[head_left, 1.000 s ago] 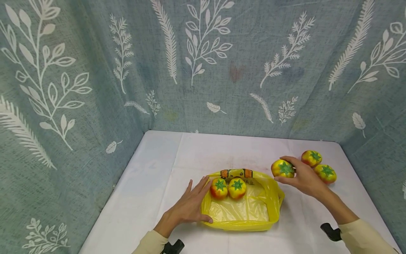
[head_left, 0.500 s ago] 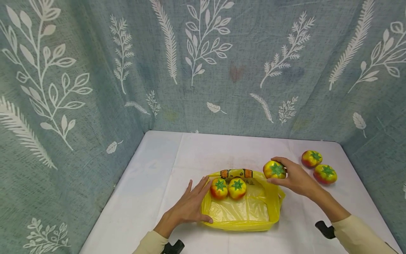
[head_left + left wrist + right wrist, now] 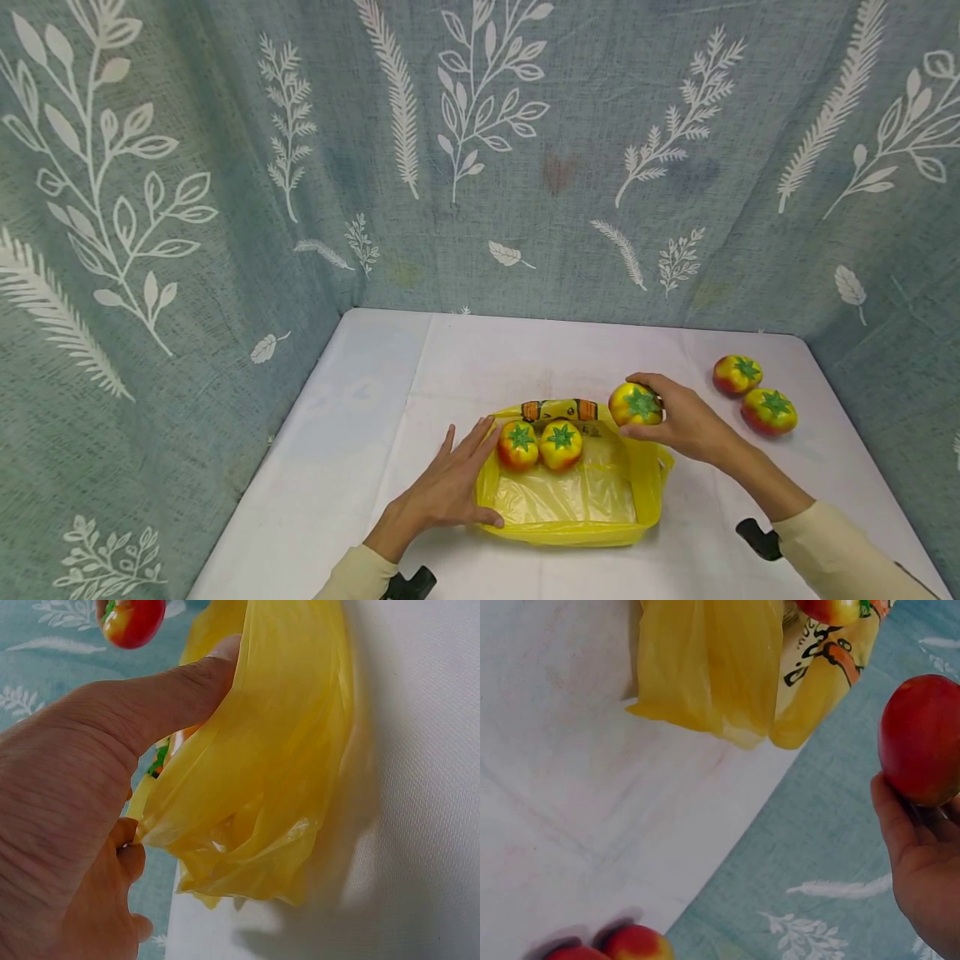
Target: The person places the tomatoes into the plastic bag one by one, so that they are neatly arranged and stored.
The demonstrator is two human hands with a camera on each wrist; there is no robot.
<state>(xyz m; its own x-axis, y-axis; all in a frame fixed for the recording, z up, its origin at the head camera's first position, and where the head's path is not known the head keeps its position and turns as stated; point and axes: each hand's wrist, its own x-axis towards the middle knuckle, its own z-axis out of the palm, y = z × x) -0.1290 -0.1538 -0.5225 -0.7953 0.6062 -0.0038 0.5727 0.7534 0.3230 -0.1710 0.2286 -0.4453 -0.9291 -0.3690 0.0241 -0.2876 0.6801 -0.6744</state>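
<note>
My right hand (image 3: 686,419) grips a red-and-yellow toy tomato (image 3: 634,404) with a green star-shaped top, held over the right rear rim of a yellow plastic bag (image 3: 585,533). From the right wrist, that tomato's red side (image 3: 922,742) shows above the fingers. The bag lies on the table with its mouth wide, and two more toy tomatoes (image 3: 517,445) (image 3: 561,445) sit side by side toward its back left. My left hand (image 3: 450,483) rests spread along the bag's left rim, its thumb (image 3: 180,694) passing behind the plastic edge in the left wrist view.
Two further toy tomatoes (image 3: 737,375) (image 3: 769,412) lie at the back right of the white-covered table (image 3: 375,392). A patterned blue-green curtain (image 3: 487,208) closes off the back and both sides.
My right hand has carried its toy tomato leftward, away from the two at the back right, to above the bag's rim. The left hand has stayed in place at the bag.
</note>
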